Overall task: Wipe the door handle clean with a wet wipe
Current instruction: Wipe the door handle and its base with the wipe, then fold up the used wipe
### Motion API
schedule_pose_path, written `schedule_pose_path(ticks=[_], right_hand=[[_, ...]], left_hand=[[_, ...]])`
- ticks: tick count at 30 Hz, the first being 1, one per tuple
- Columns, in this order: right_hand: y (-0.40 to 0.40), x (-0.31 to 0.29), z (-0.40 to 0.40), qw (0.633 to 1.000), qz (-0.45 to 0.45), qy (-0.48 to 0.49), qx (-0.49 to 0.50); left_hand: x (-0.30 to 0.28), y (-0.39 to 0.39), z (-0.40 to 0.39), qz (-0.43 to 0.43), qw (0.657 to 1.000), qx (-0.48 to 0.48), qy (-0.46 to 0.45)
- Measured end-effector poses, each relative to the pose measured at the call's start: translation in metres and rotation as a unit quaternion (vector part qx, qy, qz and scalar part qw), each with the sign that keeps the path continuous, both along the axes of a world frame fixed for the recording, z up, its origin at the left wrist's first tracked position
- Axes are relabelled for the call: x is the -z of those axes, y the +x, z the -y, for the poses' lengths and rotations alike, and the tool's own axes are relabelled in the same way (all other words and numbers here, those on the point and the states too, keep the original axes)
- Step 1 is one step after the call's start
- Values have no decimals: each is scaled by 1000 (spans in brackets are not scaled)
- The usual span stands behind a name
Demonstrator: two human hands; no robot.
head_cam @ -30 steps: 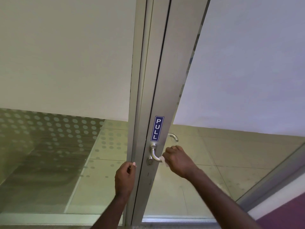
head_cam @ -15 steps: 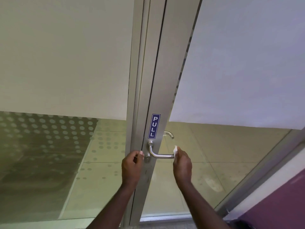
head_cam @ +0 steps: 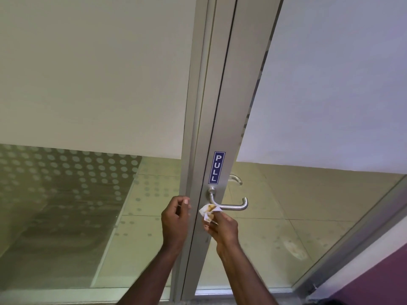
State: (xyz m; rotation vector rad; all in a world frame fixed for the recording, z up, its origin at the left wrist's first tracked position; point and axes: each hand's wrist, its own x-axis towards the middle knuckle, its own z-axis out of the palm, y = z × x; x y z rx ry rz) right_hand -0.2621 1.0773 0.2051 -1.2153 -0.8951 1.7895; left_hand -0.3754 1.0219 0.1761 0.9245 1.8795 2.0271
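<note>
A silver lever door handle [head_cam: 233,206] sticks out of the grey metal door stile, just below a blue PULL sticker [head_cam: 216,167]. My right hand [head_cam: 223,227] pinches a crumpled white wet wipe [head_cam: 208,211], which shows brownish stains. The wipe presses against the inner end of the lever, near its base. My left hand [head_cam: 175,219] has its fingers curled around the edge of the door frame, level with the handle. A second handle [head_cam: 236,178] shows through the glass on the door's far side.
Frosted glass panels fill the upper part of the door and the fixed pane to the left. Below them, clear glass shows a tiled floor. A purple wall [head_cam: 378,280] and a grey frame rail run along the lower right.
My right hand has slid the wipe from the lever's outer tip to its inner end by the base. My left hand has stayed on the frame edge.
</note>
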Motion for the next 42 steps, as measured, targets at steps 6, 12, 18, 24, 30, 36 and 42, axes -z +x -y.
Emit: schedule_pose_path(ticks=[6,12,18,24,30,36,42], right_hand=[[12,-30,-2,994,5,92,-57],[27,-64,2,981,-11,158,-110],[57,-74,-3,947,77,283,-131],[117,-77,-15,819,182,544,-23],[178,-88,-24,730,215,645,-67],[258,-90,-36,799,159,580,3],[333,-106,-46,834,80,545,-40]], left_hand=[[-22,-9,4,-111,987,112,-15],[-47,3,-6,-278,942,186,-3],[-64,25,-20,-296,943,145,43],[-81,69,-29,-192,970,122,89],[-97,134,-33,-152,970,170,86],[-100,228,-25,-135,980,127,72],[-112,323,-21,-184,975,101,72]])
